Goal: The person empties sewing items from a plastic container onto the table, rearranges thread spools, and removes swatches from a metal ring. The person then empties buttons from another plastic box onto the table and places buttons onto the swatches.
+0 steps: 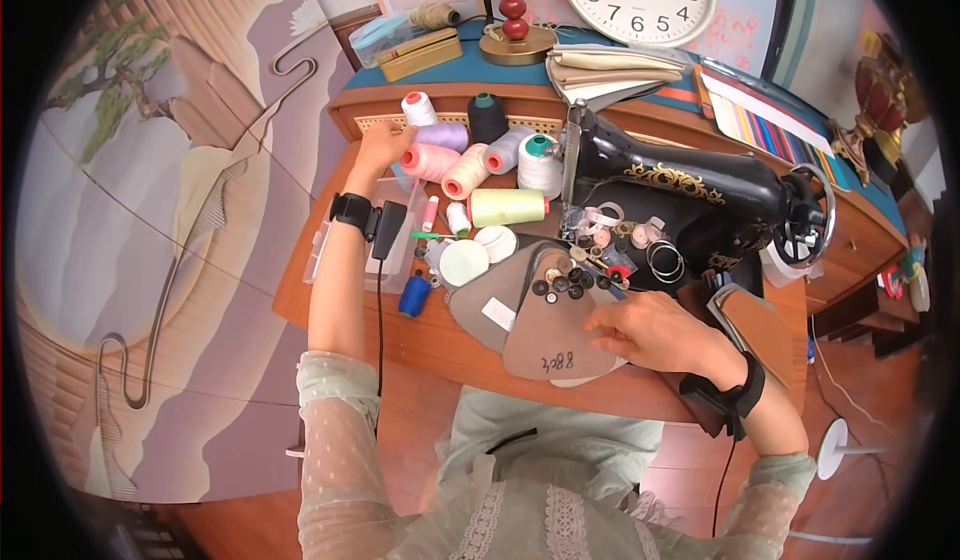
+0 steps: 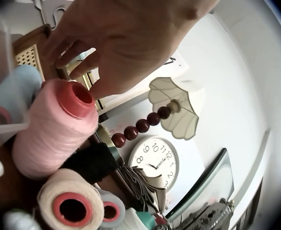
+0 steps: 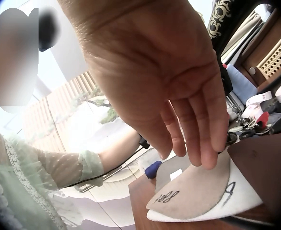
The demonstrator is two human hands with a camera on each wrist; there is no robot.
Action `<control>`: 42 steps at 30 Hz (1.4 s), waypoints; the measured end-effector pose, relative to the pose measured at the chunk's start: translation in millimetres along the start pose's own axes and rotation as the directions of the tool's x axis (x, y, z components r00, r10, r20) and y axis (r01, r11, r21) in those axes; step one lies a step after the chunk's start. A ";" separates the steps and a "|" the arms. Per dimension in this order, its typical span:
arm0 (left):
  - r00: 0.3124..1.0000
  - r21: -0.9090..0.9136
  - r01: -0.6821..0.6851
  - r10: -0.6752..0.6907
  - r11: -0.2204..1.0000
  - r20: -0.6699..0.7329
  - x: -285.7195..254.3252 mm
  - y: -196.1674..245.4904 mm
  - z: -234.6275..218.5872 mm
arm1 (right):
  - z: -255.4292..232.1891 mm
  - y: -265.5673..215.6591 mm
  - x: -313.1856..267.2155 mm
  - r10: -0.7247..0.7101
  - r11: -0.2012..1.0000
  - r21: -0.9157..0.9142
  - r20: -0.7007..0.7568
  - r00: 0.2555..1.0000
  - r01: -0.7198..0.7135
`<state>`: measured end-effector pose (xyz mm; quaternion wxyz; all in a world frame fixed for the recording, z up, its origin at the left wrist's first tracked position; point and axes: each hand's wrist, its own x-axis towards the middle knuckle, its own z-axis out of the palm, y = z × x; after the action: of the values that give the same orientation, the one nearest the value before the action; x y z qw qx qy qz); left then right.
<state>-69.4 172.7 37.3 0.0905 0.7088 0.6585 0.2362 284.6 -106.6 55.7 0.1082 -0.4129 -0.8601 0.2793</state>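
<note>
My left hand (image 1: pixel 385 148) is at the back left of the table, beside the lilac thread cone (image 1: pixel 440 138) and the white cone (image 1: pixel 419 109). In the left wrist view its fingers hang loosely, the thumb close to the red top of the pink thread cone (image 2: pixel 56 127); nothing shows between them. My right hand (image 1: pixel 650 332) hovers with relaxed fingers over the brown pattern pieces (image 1: pixel 560 345), which bear handwritten marks. Its palm looks bare in the right wrist view. Several dark buttons (image 1: pixel 568 282) lie on the pieces, just beyond its fingertips.
A black sewing machine (image 1: pixel 670 165) stands at the right, a measuring tape (image 1: pixel 600 218) by its needle end. More cones, including a yellow-green one (image 1: pixel 508 206), crowd the middle. A clear plastic box (image 1: pixel 395 200) sits under the left forearm, with a blue spool (image 1: pixel 414 295) near the front edge.
</note>
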 end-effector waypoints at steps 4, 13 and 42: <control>0.993 -0.099 0.060 -0.050 0.993 0.109 23.1 -25.5 23.7 | 1.7 2.8 -1.9 0.003 1.000 0.011 -0.001 1.000 -0.003; 0.994 0.115 0.017 -0.029 0.993 0.107 5.0 7.8 3.8 | 6.0 6.8 -1.4 -0.011 1.000 0.014 0.012 1.000 0.011; 0.829 0.252 -0.423 0.484 0.870 -0.280 -45.2 95.5 56.2 | 5.8 19.5 -9.1 -0.008 1.000 -0.008 0.023 1.000 0.008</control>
<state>40.2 127.7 20.5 -0.1457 0.7998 0.4945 0.3074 300.6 -106.1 40.2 0.0977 -0.4067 -0.8641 0.2800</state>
